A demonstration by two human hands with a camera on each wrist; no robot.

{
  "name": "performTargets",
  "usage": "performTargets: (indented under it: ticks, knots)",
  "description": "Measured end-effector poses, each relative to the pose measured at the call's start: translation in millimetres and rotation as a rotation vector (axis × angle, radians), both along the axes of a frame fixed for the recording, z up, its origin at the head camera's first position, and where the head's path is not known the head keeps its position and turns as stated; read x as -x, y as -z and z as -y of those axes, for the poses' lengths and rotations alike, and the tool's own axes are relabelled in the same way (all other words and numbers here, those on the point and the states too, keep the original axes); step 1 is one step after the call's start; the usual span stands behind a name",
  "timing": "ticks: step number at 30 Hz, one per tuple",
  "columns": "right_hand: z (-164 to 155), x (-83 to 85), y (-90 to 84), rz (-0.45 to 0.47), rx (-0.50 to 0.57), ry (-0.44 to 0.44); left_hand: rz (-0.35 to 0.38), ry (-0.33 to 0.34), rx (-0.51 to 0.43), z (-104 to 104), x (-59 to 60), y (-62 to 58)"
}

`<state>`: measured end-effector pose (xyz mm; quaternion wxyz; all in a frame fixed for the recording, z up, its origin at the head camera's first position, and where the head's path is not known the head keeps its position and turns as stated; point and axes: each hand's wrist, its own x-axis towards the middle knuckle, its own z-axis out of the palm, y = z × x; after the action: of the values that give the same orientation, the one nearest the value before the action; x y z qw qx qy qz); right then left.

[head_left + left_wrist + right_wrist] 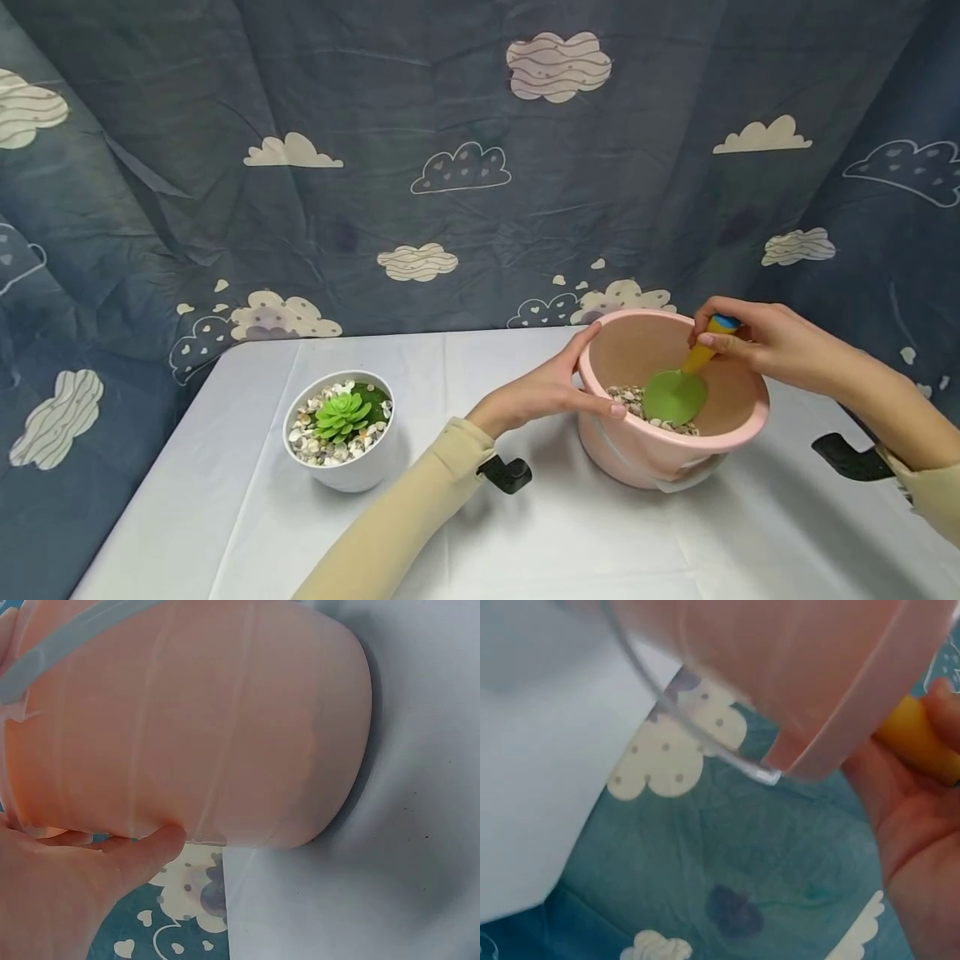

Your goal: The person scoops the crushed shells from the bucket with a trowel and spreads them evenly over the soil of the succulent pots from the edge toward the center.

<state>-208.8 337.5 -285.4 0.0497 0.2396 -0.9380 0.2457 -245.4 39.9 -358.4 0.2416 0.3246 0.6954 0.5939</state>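
A pink bucket (630, 454) stands on the right of the table with small pale stones (628, 398) in its bottom. My left hand (551, 387) holds the bucket's left side, thumb across the front rim and fingers along the outer wall. Its fingers also show against the bucket wall (202, 720) in the left wrist view. With my right hand (750, 333) I grip the yellow handle of a toy shovel (675, 397). The shovel points down inside the bucket, its green blade at the stones. In the right wrist view the bucket hides the blade; the yellow handle (913, 739) shows.
Left on the white table (247, 533) stands a white pot (352, 475) with a green succulent (342, 415), pale stones and a dark green patch. A grey bucket handle (75, 641) hangs down the bucket's front. A dark cloud-patterned cloth (375, 100) closes off the back.
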Motion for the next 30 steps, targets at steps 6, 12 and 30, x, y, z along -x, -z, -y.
performTargets:
  ticks: [6,12,30]
  knots:
    - [1.8,-6.8,-0.6,-0.005,-0.016,0.111,-0.008,0.001,0.01,-0.6,1.3,-0.9]
    - [7.0,-12.2,2.9,-0.011,-0.036,0.159,0.007,-0.018,0.008,0.5,0.5,1.2]
    - [29.7,-6.5,15.0,0.217,0.163,0.23,0.022,-0.039,-0.021,-2.6,-2.0,5.2]
